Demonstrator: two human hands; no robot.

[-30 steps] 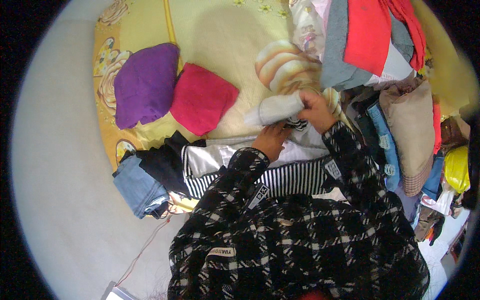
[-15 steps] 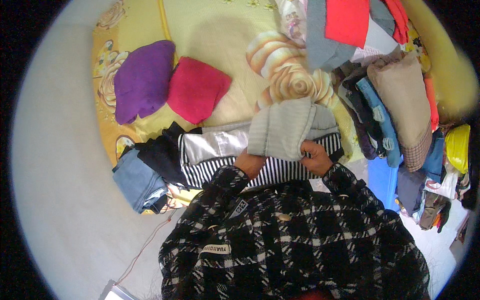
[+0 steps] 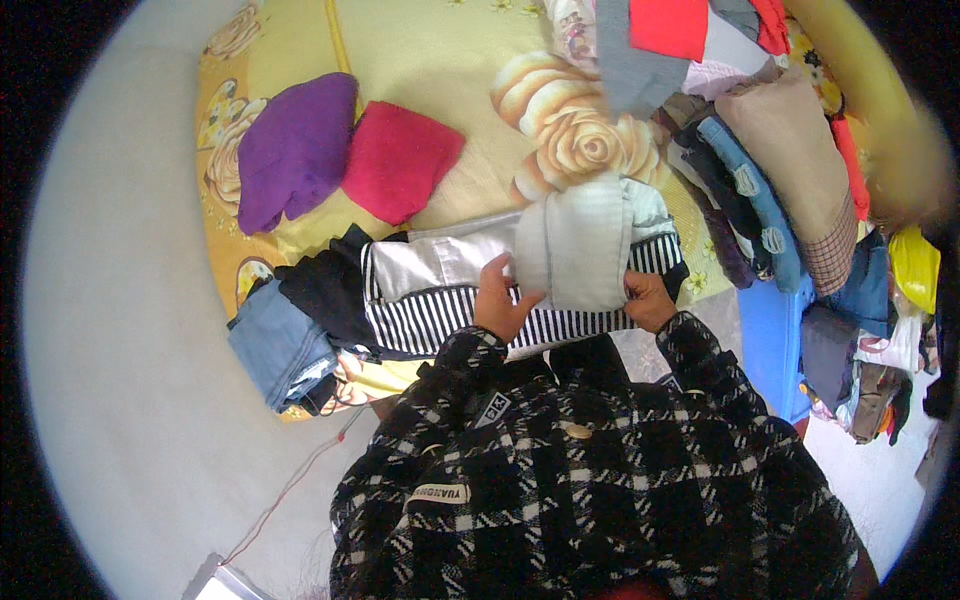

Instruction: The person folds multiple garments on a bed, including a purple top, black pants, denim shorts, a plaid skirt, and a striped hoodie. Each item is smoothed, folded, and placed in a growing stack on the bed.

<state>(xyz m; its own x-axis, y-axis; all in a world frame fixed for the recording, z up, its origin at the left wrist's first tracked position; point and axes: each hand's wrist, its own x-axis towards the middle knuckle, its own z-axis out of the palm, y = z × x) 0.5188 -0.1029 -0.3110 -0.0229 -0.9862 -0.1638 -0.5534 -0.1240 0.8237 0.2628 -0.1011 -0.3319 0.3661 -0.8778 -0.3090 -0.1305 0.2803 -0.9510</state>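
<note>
A pale grey folded garment (image 3: 578, 248) with a visible seam lies across a black-and-white striped garment (image 3: 420, 318) on the bed. My left hand (image 3: 503, 300) is at its left edge, thumb and fingers spread apart, the thumb reaching toward the lower corner. At the lower right corner, my right hand (image 3: 649, 300) has its fingers closed on the cloth. A silvery-white piece of cloth (image 3: 440, 265) lies on the striped one, left of the folded garment. More pale cloth (image 3: 650, 208) shows behind it on the right.
Purple (image 3: 297, 155) and red (image 3: 402, 162) folded clothes lie at the far left. Black cloth (image 3: 325, 295) and folded jeans (image 3: 280, 343) sit nearer. To the right are a row of folded clothes (image 3: 790, 170), a blue container (image 3: 772, 345) and a grey-and-red pile (image 3: 660, 55).
The folded garment has turned and come down flatter on the striped cloth. My left hand has loosened, its fingers now spread. My right hand still grips the right side. The view has shifted slightly.
</note>
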